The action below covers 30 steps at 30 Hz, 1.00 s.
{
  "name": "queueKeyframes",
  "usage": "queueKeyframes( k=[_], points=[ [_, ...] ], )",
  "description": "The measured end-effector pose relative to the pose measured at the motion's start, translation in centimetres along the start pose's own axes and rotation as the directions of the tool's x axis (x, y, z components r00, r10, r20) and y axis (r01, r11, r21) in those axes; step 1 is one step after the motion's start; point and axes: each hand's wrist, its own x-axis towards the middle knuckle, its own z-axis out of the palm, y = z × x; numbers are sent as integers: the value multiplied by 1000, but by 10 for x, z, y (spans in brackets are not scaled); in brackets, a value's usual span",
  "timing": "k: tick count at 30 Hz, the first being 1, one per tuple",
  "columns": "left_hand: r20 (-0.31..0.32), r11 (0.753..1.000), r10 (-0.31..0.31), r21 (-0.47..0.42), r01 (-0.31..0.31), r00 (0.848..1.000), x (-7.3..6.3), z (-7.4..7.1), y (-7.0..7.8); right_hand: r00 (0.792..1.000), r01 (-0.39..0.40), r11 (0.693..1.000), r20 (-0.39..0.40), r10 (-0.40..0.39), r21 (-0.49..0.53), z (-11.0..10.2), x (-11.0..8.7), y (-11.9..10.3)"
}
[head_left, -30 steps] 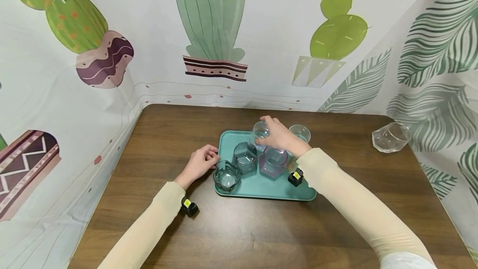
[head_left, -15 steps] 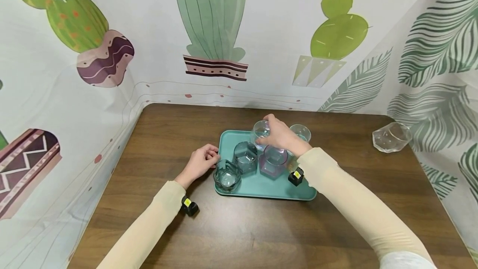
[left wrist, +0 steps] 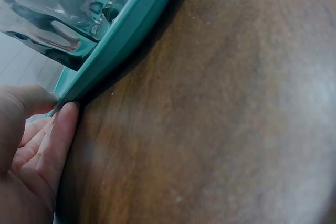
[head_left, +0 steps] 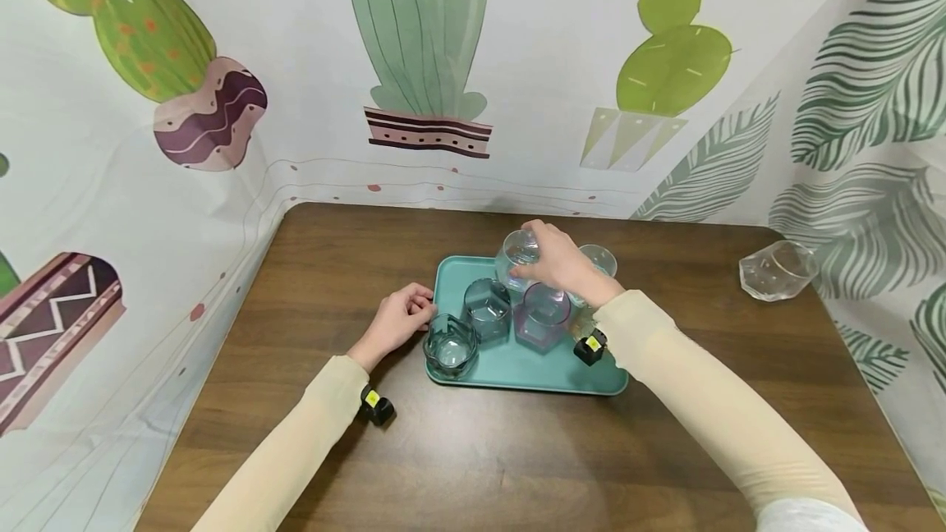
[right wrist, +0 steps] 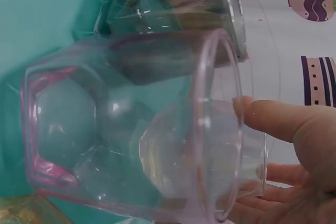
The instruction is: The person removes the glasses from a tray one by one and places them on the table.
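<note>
My left hand [head_left: 399, 320] pinches the left rim of the teal tray [head_left: 547, 376], thumb on top and fingers below in the left wrist view. At the tray's back, my right hand [head_left: 557, 261] grips a clear glass [head_left: 510, 253] near its rim, thumb and fingers on opposite sides. In front of it stand a purple-tinted glass [head_left: 543, 318] and a grey-blue glass [head_left: 486, 310]. A dark grey-green glass [head_left: 451, 347] stands in the front left corner. In the right wrist view, the purple-tinted glass [right wrist: 115, 103] partly covers the gripped glass.
Another clear glass [head_left: 602, 257] stands at the tray's back right, partly behind the right hand. Something amber and see-through [right wrist: 31, 211] sits beside the purple glass. A faceted clear glass [head_left: 776, 271] lies on its side at the wooden table's [head_left: 473, 466] right edge. A patterned cloth [head_left: 547, 105] hangs behind.
The right hand and its clear glass have shifted slightly back and up over the last half second. The left hand stays on the tray's rim.
</note>
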Motion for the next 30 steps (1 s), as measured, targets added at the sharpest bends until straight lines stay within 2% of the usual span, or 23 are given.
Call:
queueKeyframes(
  k=[10, 17, 21, 30],
  points=[
    [-2, 1000, 1, 6, -1, 1000, 0, 0, -1, 998, -5, 1000, -67, 3, -30, -17, -2, -4],
    [2, 1000, -4, 10, 4, 1000, 0, 0, 0, 995, -33, 999, -91, 37, 37, -30, -7, -2],
    [2, 1000, 3, 7, -3, 1000, 1, 0, -2, 993, -22, 997, -118, 31, 72, -35, -11, -2],
    [3, 1000, 2, 8, -2, 1000, 0, 0, -1, 977, 35, 997, -211, -21, 62, -44, -15, -4]
  ],
)
